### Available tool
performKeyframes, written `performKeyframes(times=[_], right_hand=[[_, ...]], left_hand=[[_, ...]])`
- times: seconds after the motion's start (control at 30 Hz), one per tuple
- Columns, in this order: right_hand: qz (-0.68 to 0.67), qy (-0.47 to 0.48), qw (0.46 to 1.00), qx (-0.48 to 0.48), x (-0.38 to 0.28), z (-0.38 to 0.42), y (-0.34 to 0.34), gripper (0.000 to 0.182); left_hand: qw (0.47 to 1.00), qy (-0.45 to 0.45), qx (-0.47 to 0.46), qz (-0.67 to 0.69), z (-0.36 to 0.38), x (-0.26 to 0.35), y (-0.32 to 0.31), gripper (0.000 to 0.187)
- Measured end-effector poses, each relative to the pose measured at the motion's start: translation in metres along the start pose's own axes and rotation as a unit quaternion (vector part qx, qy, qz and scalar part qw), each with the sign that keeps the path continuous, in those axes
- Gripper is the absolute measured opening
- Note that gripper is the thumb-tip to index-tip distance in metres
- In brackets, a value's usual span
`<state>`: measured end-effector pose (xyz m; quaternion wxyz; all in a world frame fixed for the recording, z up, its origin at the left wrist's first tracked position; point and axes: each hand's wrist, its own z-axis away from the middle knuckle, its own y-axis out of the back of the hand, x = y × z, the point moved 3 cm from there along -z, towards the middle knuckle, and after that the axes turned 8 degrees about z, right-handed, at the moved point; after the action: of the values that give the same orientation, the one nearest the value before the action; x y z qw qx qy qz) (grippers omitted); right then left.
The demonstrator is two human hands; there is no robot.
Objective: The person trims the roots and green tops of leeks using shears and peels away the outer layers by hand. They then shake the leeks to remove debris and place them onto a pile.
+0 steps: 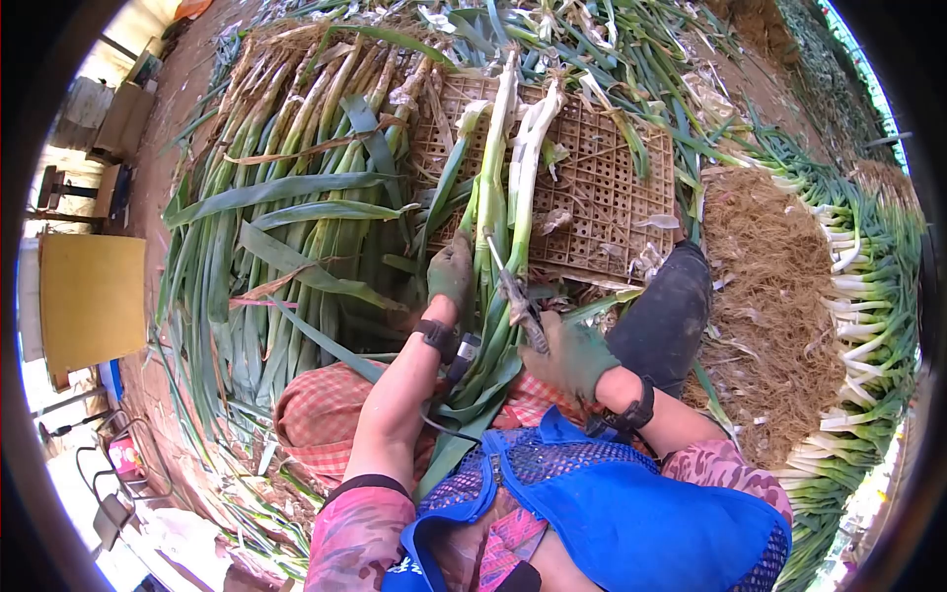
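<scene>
Left hand [452,273], gloved, grip closed round the lower green part of a few leeks [492,187]. Leeks lie lengthwise away from the body: white ends over the slatted crate [631,222], leaves trailing back between the forearms to the lap. Right hand [572,357], in a green glove, grip closed on a slim tool [520,308]; its thin, pale tip points away from the body and lies over or against the stalks, contact uncertain. Type of tool cannot be told. Both wrists carry dark bands. Crate sits in front of the person, brown, with a gridded face and scraps of leaf and skin on it. To its left, a large pile [326,207] of leeks, brown root ends at the far side, green leaves toward the person, several loose leaves lying across. To the right, beyond the dark boot [671,311], a broad mat of brown roots [764,306]; along its outer edge curves a row [853,340] of leeks, white shanks inward, green leaves outward. More leaves and debris [631,59] lie beyond the crate.
</scene>
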<state>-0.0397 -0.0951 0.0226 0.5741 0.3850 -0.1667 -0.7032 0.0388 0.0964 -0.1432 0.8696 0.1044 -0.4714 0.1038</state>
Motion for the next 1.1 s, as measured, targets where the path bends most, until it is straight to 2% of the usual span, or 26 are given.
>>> performKeyframes(times=[0.17, 0.27, 0.3, 0.33, 0.4, 0.43, 0.5, 0.53, 0.63, 0.67, 0.77, 0.8, 0.93, 1.0, 1.07, 1.1], right_hand=[[0.020, -0.007, 0.998, 0.060, -0.002, -0.036, 0.015, 0.049], [0.033, -0.070, 0.995, 0.060, -0.008, -0.088, 0.049, 0.055], [0.001, -0.057, 0.997, 0.053, -0.015, -0.099, 0.067, 0.057], [-0.001, -0.059, 0.993, 0.098, -0.003, -0.129, 0.068, 0.057], [-0.009, -0.062, 0.992, 0.112, 0.006, -0.176, 0.081, 0.056], [-0.033, -0.069, 0.991, 0.113, 0.005, -0.186, 0.089, 0.056], [0.002, -0.052, 0.990, 0.127, 0.004, -0.194, 0.094, 0.056], [0.020, -0.044, 0.990, 0.135, 0.002, -0.196, 0.099, 0.055], [0.005, -0.031, 0.992, 0.125, 0.010, -0.215, 0.102, 0.055], [-0.012, -0.066, 0.988, 0.137, 0.013, -0.220, 0.107, 0.054], [0.051, -0.053, 0.984, 0.165, -0.002, -0.215, 0.117, 0.054], [0.041, -0.045, 0.990, 0.130, -0.006, -0.215, 0.119, 0.054], [0.016, -0.100, 0.988, 0.113, 0.004, -0.238, 0.120, 0.054], [0.037, -0.082, 0.988, 0.127, 0.004, -0.234, 0.120, 0.055], [0.062, -0.082, 0.981, 0.163, 0.004, -0.236, 0.118, 0.055], [0.035, -0.087, 0.985, 0.148, 0.005, -0.238, 0.120, 0.055]], left_hand=[[1.000, -0.003, 0.010, -0.017, -0.012, -0.018, -0.002, 0.067], [1.000, 0.023, 0.003, -0.018, -0.015, -0.023, -0.001, 0.069], [0.999, 0.019, 0.003, -0.025, -0.015, -0.023, 0.000, 0.069], [0.999, 0.016, 0.004, -0.032, -0.014, -0.023, 0.001, 0.069], [0.999, 0.015, 0.000, -0.045, -0.009, -0.017, 0.002, 0.068], [0.999, 0.013, 0.002, -0.044, -0.009, -0.019, 0.001, 0.068], [0.999, 0.008, 0.005, -0.041, -0.007, -0.019, -0.001, 0.068], [0.998, 0.013, -0.005, -0.066, -0.001, -0.010, -0.002, 0.067], [0.996, 0.015, -0.082, -0.021, -0.009, -0.027, -0.008, 0.071], [0.996, 0.016, -0.071, -0.048, -0.012, -0.036, -0.008, 0.068], [0.987, 0.009, -0.157, -0.040, 0.003, -0.035, -0.018, 0.065], [0.984, 0.022, -0.174, -0.015, 0.002, -0.037, -0.018, 0.054], [0.972, 0.061, -0.217, 0.070, 0.007, -0.035, -0.019, 0.049], [0.964, 0.101, -0.230, 0.086, 0.015, -0.023, -0.017, 0.048], [0.963, 0.098, -0.244, 0.064, 0.026, -0.009, -0.012, 0.052], [0.962, 0.096, -0.251, 0.052, 0.028, -0.006, -0.008, 0.054]])
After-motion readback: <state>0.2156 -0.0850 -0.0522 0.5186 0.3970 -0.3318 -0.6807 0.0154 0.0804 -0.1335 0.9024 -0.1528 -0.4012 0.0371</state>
